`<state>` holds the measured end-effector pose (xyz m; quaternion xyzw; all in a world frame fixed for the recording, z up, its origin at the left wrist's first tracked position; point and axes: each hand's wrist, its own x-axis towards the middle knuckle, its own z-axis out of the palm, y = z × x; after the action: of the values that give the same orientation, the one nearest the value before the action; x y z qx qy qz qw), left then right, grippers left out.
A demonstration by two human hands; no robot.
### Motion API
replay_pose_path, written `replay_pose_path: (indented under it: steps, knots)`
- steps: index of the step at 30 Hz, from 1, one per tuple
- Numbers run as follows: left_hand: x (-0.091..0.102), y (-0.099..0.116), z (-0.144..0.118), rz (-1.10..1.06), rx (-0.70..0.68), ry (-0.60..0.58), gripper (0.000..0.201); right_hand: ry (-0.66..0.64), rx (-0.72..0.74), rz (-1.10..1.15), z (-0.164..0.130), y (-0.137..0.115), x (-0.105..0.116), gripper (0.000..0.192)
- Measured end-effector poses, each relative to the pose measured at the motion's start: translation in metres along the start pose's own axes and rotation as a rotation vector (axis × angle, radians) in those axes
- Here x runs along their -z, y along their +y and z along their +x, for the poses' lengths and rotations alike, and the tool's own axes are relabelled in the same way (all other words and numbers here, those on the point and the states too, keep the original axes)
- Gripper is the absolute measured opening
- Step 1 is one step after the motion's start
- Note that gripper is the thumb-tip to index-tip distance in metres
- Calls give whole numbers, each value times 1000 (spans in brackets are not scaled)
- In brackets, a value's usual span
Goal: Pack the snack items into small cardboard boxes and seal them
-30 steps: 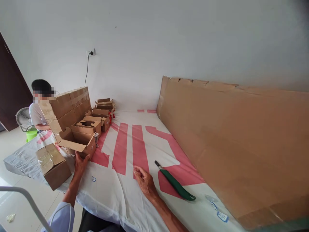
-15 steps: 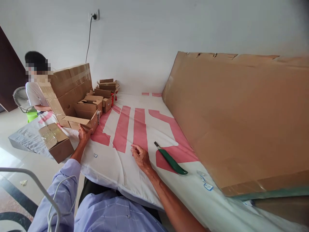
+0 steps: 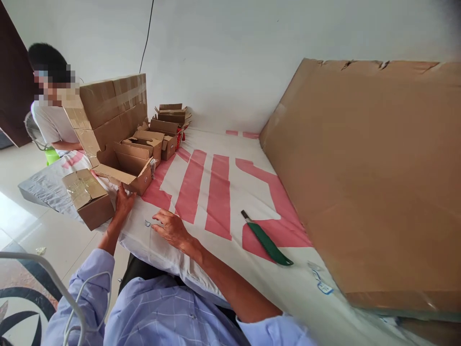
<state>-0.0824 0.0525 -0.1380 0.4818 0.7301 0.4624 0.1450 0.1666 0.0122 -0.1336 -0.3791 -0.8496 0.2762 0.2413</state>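
My left hand (image 3: 124,201) is at the near side of an open cardboard box (image 3: 142,182), its fingers pressed against the lower front wall. The box's flaps stand up and its inside shows, with nothing visible in the part I see. My right hand (image 3: 172,228) hovers over the sheet with its fingers apart and nothing in them. Just left of its fingertips lies a small white and blue tag (image 3: 147,223). To the left of my left hand sits a taped, closed cardboard box (image 3: 95,211).
A green-handled knife (image 3: 268,244) lies on the pink and white sheet (image 3: 194,230). Large cardboard (image 3: 367,182) leans at the right. Several open boxes (image 3: 169,146) and stacked cartons (image 3: 104,103) stand at the back left. A person (image 3: 54,120) sits beyond them.
My right hand has moved left across the sheet, away from the knife and close to the small tag. My left hand stays at the open box. The view has shifted slightly.
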Motion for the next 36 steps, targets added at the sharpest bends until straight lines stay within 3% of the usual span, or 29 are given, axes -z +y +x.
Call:
replay_pose_path:
  steps: [5,10,13,19,23,28,31,36]
  knots:
    - [8,-6,-34,-73,42,-41,70,-64,-66,-73,22,-21,-24,20]
    - [14,-9,-52,-166,90,-75,60,-34,-152,-38,23,-22,-42,2]
    - [19,-9,-58,-223,118,-95,57,12,-194,81,21,-19,-46,10]
    - [36,0,-77,-367,166,-201,52,39,-274,564,17,-8,-33,30]
    - [54,21,-98,-543,199,-398,61,-31,-279,919,9,-14,-16,53]
    - [70,53,-119,-779,248,-621,57,-46,-247,1172,2,-36,0,52]
    - [72,67,-125,-763,222,-617,53,-17,-231,1267,2,-47,4,45]
    - [71,79,-128,-706,167,-484,42,37,-197,1244,6,-58,7,41]
